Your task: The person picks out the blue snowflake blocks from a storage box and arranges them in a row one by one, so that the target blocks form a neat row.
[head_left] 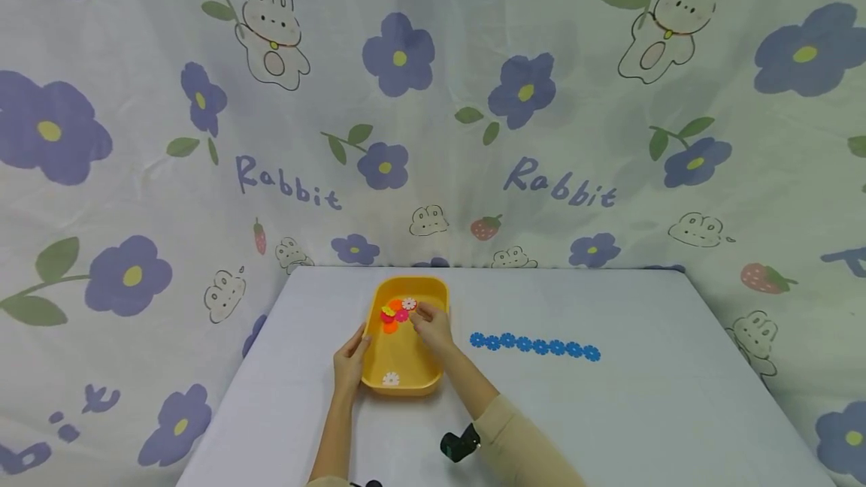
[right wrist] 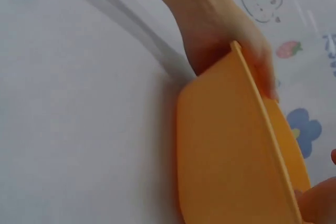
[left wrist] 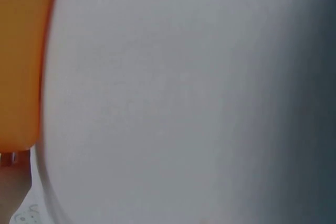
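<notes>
My left hand [head_left: 348, 365] holds the left side of a yellow plastic tray [head_left: 406, 358], its thumb at the rim. Small flower-shaped pieces in orange, pink, yellow and white lie in a cluster at the tray's far end. One white flower piece [head_left: 391, 379] lies alone at the near end. Over the tray's right side reaches my right hand [head_left: 433, 325], its bent fingers beside the cluster and close to another white flower piece [head_left: 409, 303]. Whether those fingertips pinch a piece cannot be made out. The right wrist view shows the tray's outer wall [right wrist: 226, 145].
Several blue flower pieces [head_left: 540, 346] form a row on the white table [head_left: 649, 412], right of the tray. A dark object [head_left: 460, 443] is near the right sleeve. Behind the table hangs a cloth [head_left: 460, 209] printed with rabbits and flowers.
</notes>
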Available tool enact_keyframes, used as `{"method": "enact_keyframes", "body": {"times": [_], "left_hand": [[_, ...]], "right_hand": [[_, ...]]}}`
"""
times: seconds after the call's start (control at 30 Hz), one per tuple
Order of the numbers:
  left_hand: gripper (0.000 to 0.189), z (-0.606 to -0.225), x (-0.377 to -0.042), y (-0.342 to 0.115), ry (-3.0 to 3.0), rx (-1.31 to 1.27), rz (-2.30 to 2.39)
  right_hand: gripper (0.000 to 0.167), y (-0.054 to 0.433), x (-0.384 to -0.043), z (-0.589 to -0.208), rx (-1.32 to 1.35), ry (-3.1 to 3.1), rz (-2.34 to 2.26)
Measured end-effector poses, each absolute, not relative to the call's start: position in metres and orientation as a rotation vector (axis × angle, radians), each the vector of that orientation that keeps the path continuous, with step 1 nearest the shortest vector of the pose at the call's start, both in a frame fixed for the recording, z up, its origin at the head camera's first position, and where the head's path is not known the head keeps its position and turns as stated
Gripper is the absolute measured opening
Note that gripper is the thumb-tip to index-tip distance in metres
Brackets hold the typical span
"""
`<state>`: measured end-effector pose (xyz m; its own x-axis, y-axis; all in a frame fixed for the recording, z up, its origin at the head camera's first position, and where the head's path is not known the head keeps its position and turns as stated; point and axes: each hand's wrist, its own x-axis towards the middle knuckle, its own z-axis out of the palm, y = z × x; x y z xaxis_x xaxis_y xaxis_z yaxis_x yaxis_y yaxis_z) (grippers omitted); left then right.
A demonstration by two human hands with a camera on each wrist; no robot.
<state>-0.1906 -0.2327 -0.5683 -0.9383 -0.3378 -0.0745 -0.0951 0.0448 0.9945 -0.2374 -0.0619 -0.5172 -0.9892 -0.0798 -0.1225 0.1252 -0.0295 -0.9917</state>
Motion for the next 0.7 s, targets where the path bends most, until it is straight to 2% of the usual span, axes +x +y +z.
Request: {"method": "enact_keyframes", "body": {"times": [0.23,0.33,0.47,0.7], "left_hand": [[0.047,-0.569,-0.190,-0.233,-2.140,0.438,-1.992],[0.045,-0.570,-0.190,-0.232,-2.134,0.436,-1.992],[0.044,-0.571,-0.191,-0.232,-2.131,0.420,-1.989],[0.044,-0.571,-0.191,-0.232,-2.124,0.417,-1.973]], "right_hand": [[0.058,-0.092,-0.239,-0.533,0.537,2.283,-2.010],[0.060,-0.094,-0.240,-0.538,0.636,2.265,-2.045],[0.058,-0.096,-0.240,-0.542,0.591,2.299,-2.033],[0.045,-0.103,-0.234,-0.546,0.278,2.219,-1.974]]}}
